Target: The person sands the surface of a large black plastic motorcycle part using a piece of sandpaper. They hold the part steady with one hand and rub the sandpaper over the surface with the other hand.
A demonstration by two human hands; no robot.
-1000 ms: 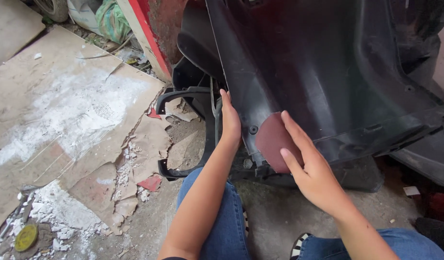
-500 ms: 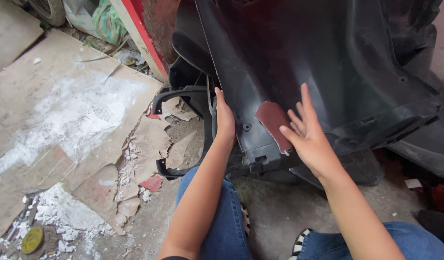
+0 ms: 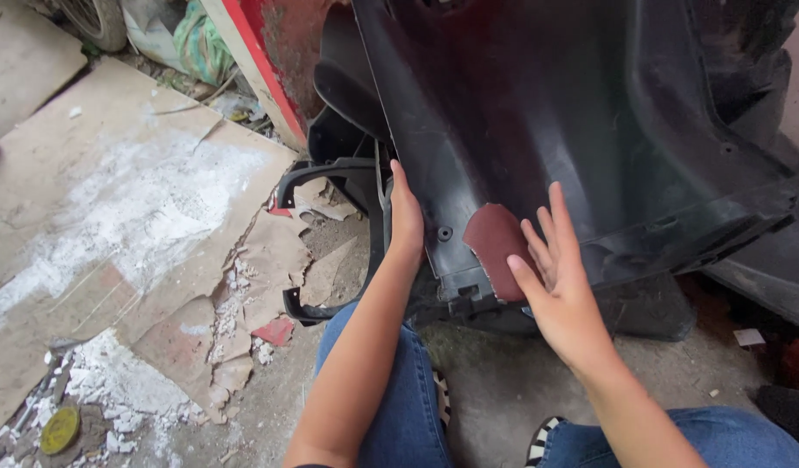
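While the left hand (image 3: pixel 406 217) steadies the near left edge of the black plastic body panel (image 3: pixel 607 130), its fingers are curled over that edge, clamped on it. This panel is large, dark and matte, scuffed with dust, moulded with ribs and small holes, and it stands tilted in front of the person's knees, its lower rim close to the ground. A reddish-brown sheet of sandpaper (image 3: pixel 495 247) lies flat against the panel's lower inner face. On it rests the right hand (image 3: pixel 560 286), fingers spread apart and straight, pressing the sheet's right side rather than pinching it.

Behind the left hand, 1 black curved frame piece (image 3: pixel 330 169) juts out from under the panel. To the left lies torn cardboard (image 3: pixel 113 199) smeared with white powder, with crumbled plaster bits (image 3: pixel 113 381) and a round yellow lid (image 3: pixel 60 430) near its lower corner. A red-edged board (image 3: pixel 252 61) leans at the top, beside a green bundle (image 3: pixel 200 39). Blue jeans (image 3: pixel 399 407) fill the lower edge of the view.
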